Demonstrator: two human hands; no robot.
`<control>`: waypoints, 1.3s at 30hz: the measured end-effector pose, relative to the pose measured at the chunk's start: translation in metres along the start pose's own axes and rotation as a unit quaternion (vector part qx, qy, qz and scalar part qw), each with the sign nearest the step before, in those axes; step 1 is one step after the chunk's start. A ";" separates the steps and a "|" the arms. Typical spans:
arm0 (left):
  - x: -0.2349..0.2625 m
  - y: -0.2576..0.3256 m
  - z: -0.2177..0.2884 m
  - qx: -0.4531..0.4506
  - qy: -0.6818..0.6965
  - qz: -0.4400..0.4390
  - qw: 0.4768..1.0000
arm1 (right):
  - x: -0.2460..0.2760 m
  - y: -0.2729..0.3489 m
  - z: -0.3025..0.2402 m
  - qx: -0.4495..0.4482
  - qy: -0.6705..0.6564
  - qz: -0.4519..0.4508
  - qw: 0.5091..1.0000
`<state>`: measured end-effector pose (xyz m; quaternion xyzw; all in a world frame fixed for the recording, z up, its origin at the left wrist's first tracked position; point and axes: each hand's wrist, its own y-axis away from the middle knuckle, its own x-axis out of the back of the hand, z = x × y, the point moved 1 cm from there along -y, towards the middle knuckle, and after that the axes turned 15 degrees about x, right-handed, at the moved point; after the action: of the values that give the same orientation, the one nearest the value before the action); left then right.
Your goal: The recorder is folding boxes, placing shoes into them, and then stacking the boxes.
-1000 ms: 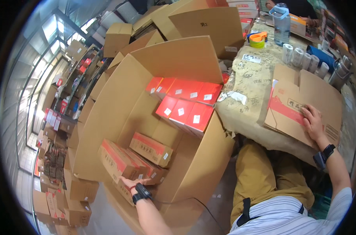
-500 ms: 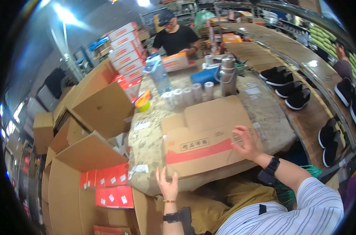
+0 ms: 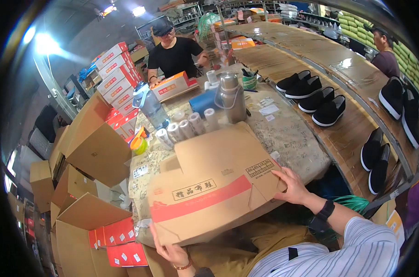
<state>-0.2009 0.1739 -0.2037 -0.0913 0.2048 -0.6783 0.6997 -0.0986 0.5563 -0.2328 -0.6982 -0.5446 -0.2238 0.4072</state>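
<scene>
A folded brown cardboard carton (image 3: 209, 180) with a red stripe and dark print lies across the near part of the worktable, its near side raised toward me. My right hand (image 3: 293, 187) grips its right edge, thumb below and fingers over the rim. At the near left corner, my left hand (image 3: 171, 253) holds the carton's edge between thumb and fingers; part of that hand is cut off by the lower rim of the view.
Beyond the carton stand white rolls (image 3: 186, 128), a steel flask (image 3: 231, 97) and a water jug (image 3: 150, 107). An open box (image 3: 75, 244) with red shoeboxes is at left; black shoes (image 3: 329, 111) line the right rack. A co-worker (image 3: 175, 57) handles an orange-and-white box across the table.
Both hands were apart from the flat carton; now they have closed on its two ends. Its near side has come up toward me. The view has shifted to the right.
</scene>
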 end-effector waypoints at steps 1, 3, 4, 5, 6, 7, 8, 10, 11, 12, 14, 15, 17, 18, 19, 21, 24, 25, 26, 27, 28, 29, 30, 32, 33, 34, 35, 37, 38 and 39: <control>-0.010 0.003 -0.002 0.005 0.018 0.039 0.999 | 0.002 0.002 -0.003 0.034 0.025 -0.003 0.999; -0.023 -0.011 0.001 -0.132 -0.143 0.078 0.978 | 0.004 0.003 -0.002 0.069 0.049 -0.006 0.996; -0.034 -0.016 0.003 -0.262 -0.293 0.110 0.913 | 0.007 0.001 0.001 0.071 0.021 0.005 0.997; -0.043 -0.019 0.004 -0.241 -0.300 0.141 0.912 | 0.012 -0.001 0.003 0.072 -0.007 0.017 0.997; -0.050 -0.020 0.011 -0.241 -0.297 0.139 0.913 | 0.022 -0.002 0.004 0.070 -0.005 0.018 0.997; -0.059 -0.021 0.024 -0.216 -0.254 0.124 0.934 | 0.038 -0.003 -0.001 0.085 -0.028 0.046 0.995; -0.066 -0.023 0.033 -0.192 -0.211 0.110 0.952 | 0.055 -0.003 -0.009 0.102 -0.051 0.074 0.991; -0.081 -0.033 0.045 -0.180 -0.148 0.168 0.958 | 0.077 -0.005 -0.021 0.092 -0.050 0.082 0.991; -0.089 -0.042 0.062 -0.199 -0.111 0.107 0.968 | 0.086 -0.004 -0.022 0.104 -0.061 0.077 0.990; -0.092 -0.050 0.071 -0.216 -0.073 0.045 0.973 | 0.091 -0.003 -0.022 0.116 -0.073 0.072 0.988; -0.081 -0.069 0.067 -0.190 -0.065 0.043 0.979 | 0.096 -0.003 -0.032 0.113 -0.049 0.048 0.991; -0.079 -0.075 0.063 -0.158 -0.060 0.042 0.985 | 0.095 -0.002 -0.034 0.108 -0.028 0.019 0.994; -0.091 -0.072 0.060 -0.124 -0.068 0.069 0.988 | 0.082 0.006 -0.026 0.095 -0.037 0.037 0.994; -0.099 -0.068 0.060 -0.086 -0.083 0.101 0.988 | 0.076 0.008 -0.021 0.085 -0.051 0.048 0.994; -0.105 -0.063 0.062 -0.097 -0.108 0.119 0.982 | 0.075 0.006 -0.023 0.096 -0.042 0.067 0.992; -0.108 -0.061 0.061 -0.112 -0.106 0.009 0.988 | 0.088 0.006 -0.029 0.007 -0.082 0.012 0.997; -0.097 -0.066 0.047 -0.182 -0.225 -0.187 0.939 | 0.094 0.002 -0.021 -0.027 -0.142 0.008 0.989; -0.094 -0.072 0.037 -0.100 -0.193 -0.207 0.954 | 0.092 -0.002 -0.019 0.032 -0.169 0.052 0.984; -0.091 -0.078 0.025 -0.017 -0.159 -0.225 0.961 | 0.093 -0.009 -0.024 0.033 -0.171 0.051 0.983; -0.082 -0.087 0.011 0.011 -0.129 -0.173 0.976 | 0.097 -0.021 -0.033 0.072 -0.122 0.120 0.983; -0.075 -0.098 0.005 0.010 -0.130 -0.171 0.977 | 0.101 -0.037 -0.040 0.111 -0.071 0.188 0.973; -0.072 -0.107 0.001 0.083 -0.064 -0.194 0.975 | 0.113 -0.051 -0.049 0.244 0.160 0.243 0.925; -0.068 -0.118 -0.003 0.155 0.002 -0.214 0.964 | 0.119 -0.058 -0.066 0.246 0.161 0.245 0.924; -0.060 -0.128 -0.014 0.141 0.020 -0.248 0.958 | 0.126 -0.074 -0.113 0.369 0.176 0.261 0.874; -0.066 -0.128 -0.014 0.160 0.031 -0.242 0.957 | 0.127 -0.085 -0.118 0.368 0.179 0.263 0.874; -0.070 -0.127 -0.013 0.178 0.042 -0.235 0.955 | 0.128 -0.099 -0.120 0.276 0.128 0.211 0.929; -0.071 -0.124 -0.012 0.176 0.041 -0.237 0.954 | 0.128 -0.109 -0.117 0.180 0.072 0.155 0.969; -0.066 -0.119 -0.011 0.163 0.008 -0.205 0.965 | 0.119 -0.127 -0.087 0.155 0.115 0.124 0.973; -0.060 -0.120 -0.011 0.158 0.006 -0.203 0.966 | 0.115 -0.139 -0.071 0.134 0.158 0.092 0.974; -0.055 -0.120 -0.017 0.190 0.038 -0.208 0.959 | 0.115 -0.146 -0.054 0.138 0.158 0.093 0.973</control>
<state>-0.3173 0.2227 -0.1612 0.0287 0.0756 -0.8382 0.5394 -0.1935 0.5900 -0.0674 -0.6386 -0.4320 -0.2149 0.5995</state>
